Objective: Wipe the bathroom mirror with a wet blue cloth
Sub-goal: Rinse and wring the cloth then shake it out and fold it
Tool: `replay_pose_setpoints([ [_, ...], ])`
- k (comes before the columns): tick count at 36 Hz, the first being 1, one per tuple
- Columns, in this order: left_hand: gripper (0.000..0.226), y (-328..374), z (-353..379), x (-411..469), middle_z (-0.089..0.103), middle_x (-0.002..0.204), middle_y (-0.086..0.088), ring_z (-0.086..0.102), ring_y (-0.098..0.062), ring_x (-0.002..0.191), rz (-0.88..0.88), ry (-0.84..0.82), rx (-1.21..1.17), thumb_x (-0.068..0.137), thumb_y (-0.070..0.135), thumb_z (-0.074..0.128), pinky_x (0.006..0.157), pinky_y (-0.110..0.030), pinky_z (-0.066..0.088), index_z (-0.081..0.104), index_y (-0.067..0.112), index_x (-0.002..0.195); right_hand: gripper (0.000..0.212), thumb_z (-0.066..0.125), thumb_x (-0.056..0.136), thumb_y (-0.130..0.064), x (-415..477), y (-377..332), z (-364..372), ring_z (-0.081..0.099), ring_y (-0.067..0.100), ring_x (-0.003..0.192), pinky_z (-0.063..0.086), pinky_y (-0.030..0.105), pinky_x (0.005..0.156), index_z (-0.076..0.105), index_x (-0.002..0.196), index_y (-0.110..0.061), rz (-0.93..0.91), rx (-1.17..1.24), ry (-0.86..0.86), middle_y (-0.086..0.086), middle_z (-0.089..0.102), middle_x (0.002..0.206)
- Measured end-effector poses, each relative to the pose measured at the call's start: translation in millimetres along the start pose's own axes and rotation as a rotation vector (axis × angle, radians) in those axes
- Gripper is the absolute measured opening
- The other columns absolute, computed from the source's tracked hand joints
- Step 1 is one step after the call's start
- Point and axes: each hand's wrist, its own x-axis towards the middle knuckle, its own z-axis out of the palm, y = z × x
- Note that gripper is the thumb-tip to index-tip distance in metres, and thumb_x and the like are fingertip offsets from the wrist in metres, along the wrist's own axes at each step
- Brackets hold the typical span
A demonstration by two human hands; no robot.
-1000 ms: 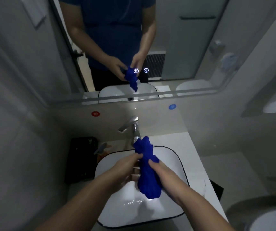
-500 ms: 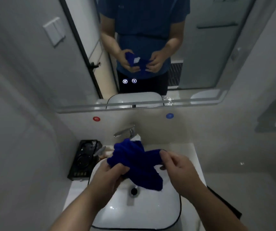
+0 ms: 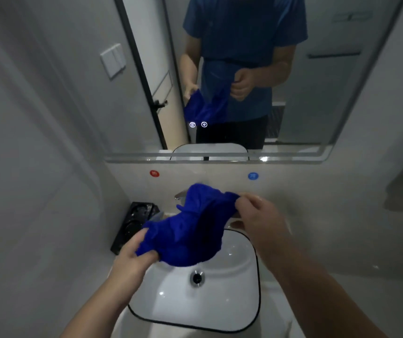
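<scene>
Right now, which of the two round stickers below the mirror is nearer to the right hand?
The blue sticker, just above the right hand, which pinches the cloth. The red sticker sits further left, past the tap.

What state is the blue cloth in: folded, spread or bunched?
Partly spread, rumpled: the blue cloth stretches between the left hand and right hand, each gripping one end.

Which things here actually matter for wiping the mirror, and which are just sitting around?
For the job:
- blue cloth, gripped by the left hand and pinched by the right hand
- mirror

Just lying about:
- sink
- faucet
- black tray
- red sticker
- blue sticker
</scene>
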Motion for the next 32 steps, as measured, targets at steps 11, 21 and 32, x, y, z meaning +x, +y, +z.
replay_pose_setpoints([
  [11, 0.062, 36, 0, -4, 0.064, 0.142, 0.012, 0.066, -0.007, 0.121, -0.011, -0.171, 0.903, 0.089, 0.067, 0.07, 0.104, -0.032, 0.055, 0.061, 0.039, 0.143, 0.025, 0.055, 0.1, -0.019, -16, -65, 46, 0.07, 0.024, 0.099, 0.059, 0.046, 0.098, 0.07, 0.087, -0.035, -0.123, -0.265, -0.194, -0.001, 0.07, 0.096],
  [21, 0.03, 100, -15, 1, 0.076, 0.112, -0.013, 0.074, -0.023, 0.112, 0.328, -0.574, 0.232, 0.104, 0.007, 0.063, 0.096, -0.04, 0.062, 0.067, 0.014, 0.133, 0.012, 0.041, 0.057, -0.016, -30, -126, 57, 0.036, 0.026, 0.072, 0.027, 0.048, 0.071, 0.051, 0.063, -0.014, -0.154, -0.19, -0.136, 0.004, 0.045, 0.066],
  [32, 0.029, 114, -8, 3, 0.058, 0.071, -0.001, 0.054, -0.009, 0.069, 0.511, -0.187, 0.242, 0.111, 0.025, 0.053, 0.069, -0.028, 0.047, 0.063, 0.026, 0.084, 0.027, 0.047, 0.095, -0.011, -7, -85, 39, 0.058, 0.005, 0.079, 0.041, 0.02, 0.068, 0.063, 0.078, -0.024, -0.281, -0.585, 0.221, -0.006, 0.062, 0.093],
])
